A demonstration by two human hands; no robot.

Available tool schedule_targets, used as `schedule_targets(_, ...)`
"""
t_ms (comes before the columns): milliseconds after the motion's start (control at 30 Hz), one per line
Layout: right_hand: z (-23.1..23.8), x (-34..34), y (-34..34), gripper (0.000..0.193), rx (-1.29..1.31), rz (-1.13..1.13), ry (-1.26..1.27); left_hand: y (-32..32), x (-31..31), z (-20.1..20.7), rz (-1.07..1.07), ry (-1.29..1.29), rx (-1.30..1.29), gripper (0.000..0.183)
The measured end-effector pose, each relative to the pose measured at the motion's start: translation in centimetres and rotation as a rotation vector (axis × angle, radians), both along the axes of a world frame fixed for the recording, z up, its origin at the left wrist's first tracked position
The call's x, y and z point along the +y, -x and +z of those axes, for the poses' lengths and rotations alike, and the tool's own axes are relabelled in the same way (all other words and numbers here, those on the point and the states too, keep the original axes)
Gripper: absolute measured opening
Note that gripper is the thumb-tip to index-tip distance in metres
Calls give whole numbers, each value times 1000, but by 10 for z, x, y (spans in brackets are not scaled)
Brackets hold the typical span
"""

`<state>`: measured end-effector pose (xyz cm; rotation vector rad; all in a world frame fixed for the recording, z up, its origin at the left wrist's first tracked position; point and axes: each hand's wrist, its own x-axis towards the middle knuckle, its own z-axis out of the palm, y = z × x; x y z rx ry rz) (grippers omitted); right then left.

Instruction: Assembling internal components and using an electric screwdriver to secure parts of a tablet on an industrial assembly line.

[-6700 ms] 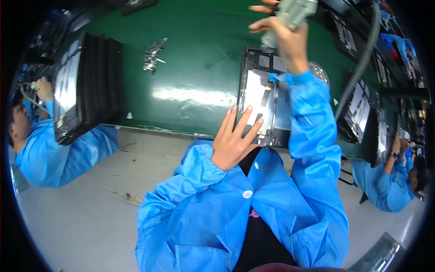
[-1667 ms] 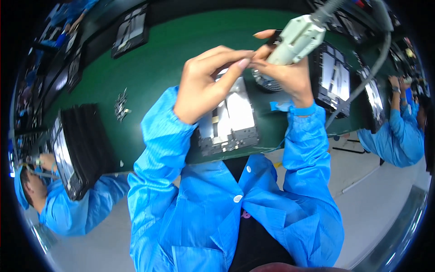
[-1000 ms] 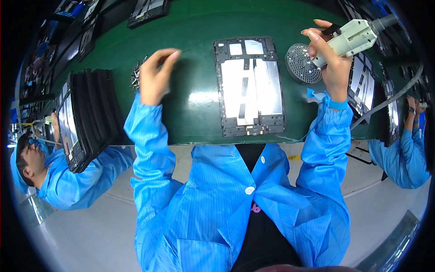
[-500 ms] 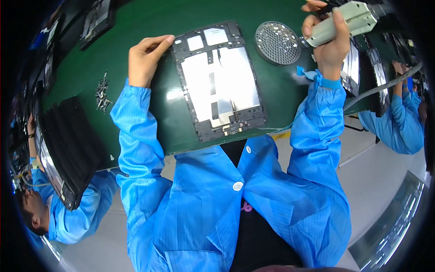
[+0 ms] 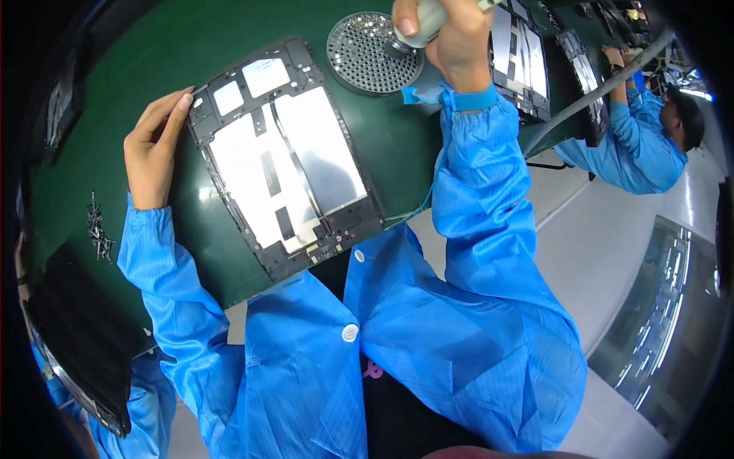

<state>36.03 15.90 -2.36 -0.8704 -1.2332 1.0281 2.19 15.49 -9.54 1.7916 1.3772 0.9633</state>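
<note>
**Tablet frame between two hands**

On the green bench (image 5: pixel 367 145), the tablet frame (image 5: pixel 283 157) is lying diagonally, long axis running near-right to far-left. Left hand (image 5: pixel 153 149) is touching its far-left corner, fingers loosely extended, holding nothing visible. Right hand (image 5: pixel 447 34) is gripping a pale electric screwdriver (image 5: pixel 428 15) over the round screw tray (image 5: pixel 375 53) beyond the frame.

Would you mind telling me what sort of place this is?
Most likely an electronics assembly line: an opened tablet frame on a green bench, a round screw tray, and a co-worker in a blue coat.

Tablet frame (image 5: pixel 283 157) on bench (image 5: pixel 99 115); round screw tray (image 5: pixel 367 57) behind, seemingly apart
</note>
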Motion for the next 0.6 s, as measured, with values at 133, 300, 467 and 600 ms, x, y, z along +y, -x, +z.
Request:
schedule_targets(133, -8, 5, 7, 22, 30, 55, -78, 0, -1, 1, 25, 60, -31, 22)
schedule_targets(300, -14, -1, 1, 26, 40, 174, -11, 8, -7, 5, 0, 131, -68, 22)
schedule_targets(467, -20, -4, -2, 28, 13, 215, 2, 7, -9, 5, 26, 113, -14, 22)
schedule_targets(600, -28, -6, -2, 29, 11, 202, -18, 10, -9, 1, -1, 101, -3, 22)
